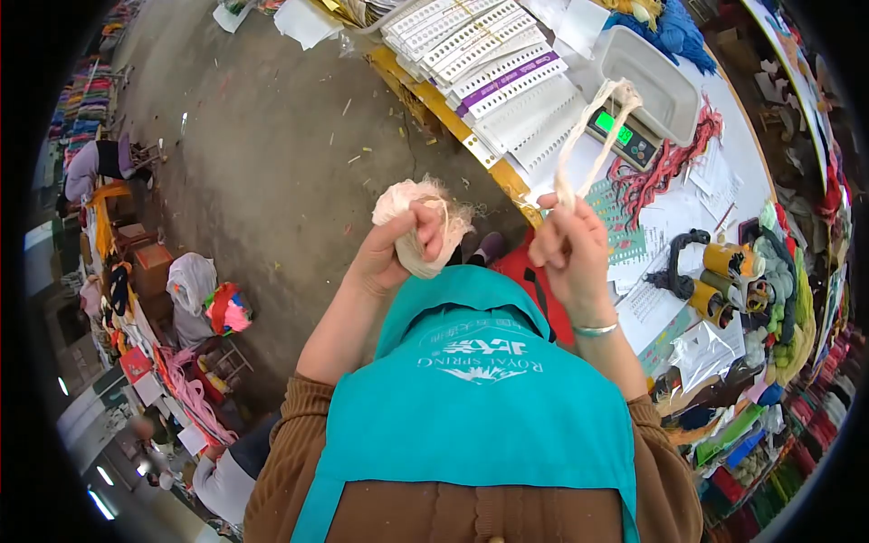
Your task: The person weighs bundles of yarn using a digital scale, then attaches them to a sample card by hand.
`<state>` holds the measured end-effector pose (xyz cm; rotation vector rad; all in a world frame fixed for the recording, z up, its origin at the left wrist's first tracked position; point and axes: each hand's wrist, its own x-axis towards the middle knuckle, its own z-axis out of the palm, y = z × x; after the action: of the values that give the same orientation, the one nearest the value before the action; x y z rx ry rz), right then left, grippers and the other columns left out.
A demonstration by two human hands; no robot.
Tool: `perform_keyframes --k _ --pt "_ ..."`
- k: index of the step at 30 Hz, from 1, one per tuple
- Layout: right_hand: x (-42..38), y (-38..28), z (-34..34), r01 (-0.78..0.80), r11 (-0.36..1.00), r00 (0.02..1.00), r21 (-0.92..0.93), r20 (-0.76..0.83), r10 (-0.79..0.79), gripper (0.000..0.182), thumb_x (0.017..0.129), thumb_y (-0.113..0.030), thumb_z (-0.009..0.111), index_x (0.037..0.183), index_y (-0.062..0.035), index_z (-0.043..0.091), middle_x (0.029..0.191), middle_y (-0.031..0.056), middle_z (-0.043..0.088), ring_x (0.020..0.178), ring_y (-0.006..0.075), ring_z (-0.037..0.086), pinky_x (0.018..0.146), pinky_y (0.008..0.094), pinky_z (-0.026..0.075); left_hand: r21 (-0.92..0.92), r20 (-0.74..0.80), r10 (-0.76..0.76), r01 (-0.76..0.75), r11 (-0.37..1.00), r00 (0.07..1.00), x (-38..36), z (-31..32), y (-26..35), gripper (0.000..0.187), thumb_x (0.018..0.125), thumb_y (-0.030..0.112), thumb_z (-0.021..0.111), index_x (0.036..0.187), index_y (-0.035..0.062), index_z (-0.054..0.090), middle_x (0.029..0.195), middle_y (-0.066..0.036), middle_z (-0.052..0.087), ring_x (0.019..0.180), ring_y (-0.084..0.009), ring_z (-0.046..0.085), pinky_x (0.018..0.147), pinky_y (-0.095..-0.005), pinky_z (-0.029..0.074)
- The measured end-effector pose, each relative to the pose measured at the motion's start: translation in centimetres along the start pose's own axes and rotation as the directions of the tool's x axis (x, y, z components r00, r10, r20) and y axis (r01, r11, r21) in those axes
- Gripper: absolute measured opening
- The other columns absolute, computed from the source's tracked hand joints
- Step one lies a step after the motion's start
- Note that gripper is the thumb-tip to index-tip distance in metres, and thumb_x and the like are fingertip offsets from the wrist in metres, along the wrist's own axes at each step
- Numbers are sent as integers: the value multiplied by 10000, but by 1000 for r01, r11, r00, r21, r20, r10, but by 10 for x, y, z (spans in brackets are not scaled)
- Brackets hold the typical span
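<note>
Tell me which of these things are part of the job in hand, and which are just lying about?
In use: cream yarn ball in the left hand; yarn strand pinched in the right hand.

Lying about: scale, white tray, white cards, red yarn.

Both forearms are raised, the left hand (398, 242) curled into a fist, the right hand (568, 242) pinching upward.

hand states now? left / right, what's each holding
Left hand: closed around a cream yarn ball.
Right hand: closed, pinching a loop of cream yarn strand that rises above it.
</note>
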<state>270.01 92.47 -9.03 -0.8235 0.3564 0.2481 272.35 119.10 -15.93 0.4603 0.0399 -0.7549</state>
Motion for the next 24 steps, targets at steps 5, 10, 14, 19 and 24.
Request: perform_keyframes --k 5,10,14,19,24 --pt "-15 12 35 -95 996 994 2 63 94 248 972 -170 483 1067 18 615 733 63 645 598 103 560 576 217 462 400 -326 -102 235 886 940 22 73 -5 188 880 199 631 823 20 636 621 -12 555 547 -82 524 481 -230 400" --pt "-22 16 18 -98 978 985 -185 121 122 255 974 -157 458 991 20 640 837 88 686 665 92 587 594 207 456 444 -180 -158 223 868 971 43 88 -18 188 895 184 572 796 33 622 615 -28 588 544 -82 535 479 -218 386" --pt "-28 13 18 -47 963 995 -266 74 69 259 971 -135 441 923 12 649 858 88 691 667 77 580 596 201 452 376 -125 -149 186 908 981 51 91 -20 185 895 157 544 751 49 583 599 -21 556 528 -98 521 484 -233 404" --pt "-27 16 13 -20 959 999 -284 32 30 250 966 -121 435 899 5 640 866 89 695 651 72 568 598 201 454 352 -114 -102 136 926 988 58 95 -29 133 881 106 556 771 33 567 569 -12 501 517 -119 509 488 -277 451" --pt "-27 22 8 -8 971 999 -238 -41 -2 239 971 -143 463 911 -3 646 762 44 657 576 48 511 528 187 396 350 -170 -82 138 927 982 58 98 -33 102 867 126 599 874 27 622 577 9 500 522 -76 481 494 -260 423"
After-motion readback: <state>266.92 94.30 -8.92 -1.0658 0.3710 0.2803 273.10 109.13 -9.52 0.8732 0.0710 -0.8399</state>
